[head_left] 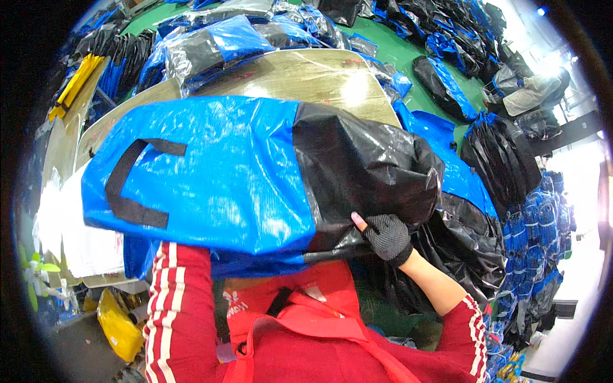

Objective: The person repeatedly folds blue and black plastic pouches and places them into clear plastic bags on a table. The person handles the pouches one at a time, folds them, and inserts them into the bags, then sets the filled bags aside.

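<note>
A large bag (pixel 217 172), blue on the left and glossy black on the right, stretches across the space before me. A black webbing handle (pixel 124 175) is fixed to its blue part. My right hand (pixel 386 237), in a dark knit glove with the thumb tip bare, is closed on the near side of the black part. The thumb lies on top, pointing left, and the fingers are mostly out of sight. My left forearm, in a red striped sleeve (pixel 182 306), reaches up under the near blue edge. The bag hides my left hand.
Behind the bag is a wooden table (pixel 313 70) with plastic-wrapped blue and black bags (pixel 217 48) stacked along its far edge. More black bags (pixel 501 156) hang or lie to the right. A yellow item (pixel 119 325) is at lower left. Another person (pixel 536 92) works at far right.
</note>
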A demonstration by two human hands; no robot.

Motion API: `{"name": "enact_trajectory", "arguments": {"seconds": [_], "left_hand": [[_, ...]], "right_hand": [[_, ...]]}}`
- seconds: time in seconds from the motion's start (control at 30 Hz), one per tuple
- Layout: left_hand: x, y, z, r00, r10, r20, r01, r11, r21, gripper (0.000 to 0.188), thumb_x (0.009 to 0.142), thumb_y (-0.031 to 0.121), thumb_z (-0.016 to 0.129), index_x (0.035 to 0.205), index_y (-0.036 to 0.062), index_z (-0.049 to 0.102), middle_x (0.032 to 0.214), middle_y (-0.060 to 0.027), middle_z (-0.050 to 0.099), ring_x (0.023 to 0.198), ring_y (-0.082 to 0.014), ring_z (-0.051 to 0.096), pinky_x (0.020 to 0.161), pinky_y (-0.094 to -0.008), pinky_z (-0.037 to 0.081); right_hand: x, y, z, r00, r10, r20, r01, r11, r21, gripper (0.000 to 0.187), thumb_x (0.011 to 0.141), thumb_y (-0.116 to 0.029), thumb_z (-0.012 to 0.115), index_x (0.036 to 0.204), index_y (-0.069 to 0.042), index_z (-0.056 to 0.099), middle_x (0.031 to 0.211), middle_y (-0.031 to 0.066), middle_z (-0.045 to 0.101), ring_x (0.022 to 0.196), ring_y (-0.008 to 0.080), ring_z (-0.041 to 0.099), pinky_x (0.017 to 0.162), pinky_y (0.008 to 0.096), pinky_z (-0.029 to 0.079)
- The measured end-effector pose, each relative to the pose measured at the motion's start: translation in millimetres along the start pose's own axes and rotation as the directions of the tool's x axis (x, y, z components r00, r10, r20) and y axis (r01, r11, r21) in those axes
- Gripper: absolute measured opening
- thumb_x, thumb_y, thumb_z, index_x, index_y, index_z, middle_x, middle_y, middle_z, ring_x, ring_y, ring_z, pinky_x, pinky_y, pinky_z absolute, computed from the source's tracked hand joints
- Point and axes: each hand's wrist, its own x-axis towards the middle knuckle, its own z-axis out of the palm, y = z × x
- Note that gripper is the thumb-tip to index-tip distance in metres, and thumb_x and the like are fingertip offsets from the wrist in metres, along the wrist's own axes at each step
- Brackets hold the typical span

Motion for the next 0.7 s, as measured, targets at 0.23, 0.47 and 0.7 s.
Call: {"name": "enact_trajectory", "arguments": {"seconds": [0.23, 0.47, 0.7], "left_hand": [[-30.6, 50.0, -9.3, 0.998, -0.001, -0.055, -0.009, 0.980, -0.199, 0.068, 0.089, 0.059, 0.049, 0.142, 0.0171, 0.042, 0.150, -0.0179, 0.035, 0.139, -0.0367, 0.030, 0.116, -0.0518, 0.019], [-44.2, 97.5, 42.1, 0.993, 0.074, -0.091, -0.075, 0.997, -0.002, 0.057, 0.094, 0.038, 0.053, 0.143, 0.0118, 0.040, 0.150, -0.0174, 0.034, 0.139, -0.0363, 0.030, 0.115, -0.0493, 0.021], [-65.2, 91.5, 15.8, 0.975, -0.026, -0.223, 0.008, 0.997, -0.081, 0.049, 0.095, 0.034, 0.051, 0.136, 0.0089, 0.046, 0.141, -0.0188, 0.044, 0.130, -0.0375, 0.039, 0.111, -0.0487, 0.029]], "right_hand": [[11.7, -24.1, -14.0, 0.935, 0.156, 0.318, -0.078, 0.966, -0.245, 0.075, 0.078, -0.015, 0.061, 0.148, -0.025, 0.036, 0.085, 0.0105, 0.056, 0.075, 0.0309, 0.057, 0.064, 0.0439, 0.048], [32.4, -4.9, -0.1, 0.921, -0.309, 0.236, 0.332, 0.941, -0.064, 0.045, 0.084, -0.022, 0.055, 0.129, -0.026, 0.056, 0.138, 0.0090, 0.052, 0.129, 0.0346, 0.044, 0.106, 0.0559, 0.031], [-5.1, 33.5, -3.6, 0.779, -0.406, 0.477, 0.383, 0.911, 0.150, 0.045, 0.079, -0.020, 0.064, 0.123, -0.028, 0.061, 0.136, 0.0028, 0.055, 0.135, 0.0338, 0.040, 0.115, 0.0519, 0.022]]}}
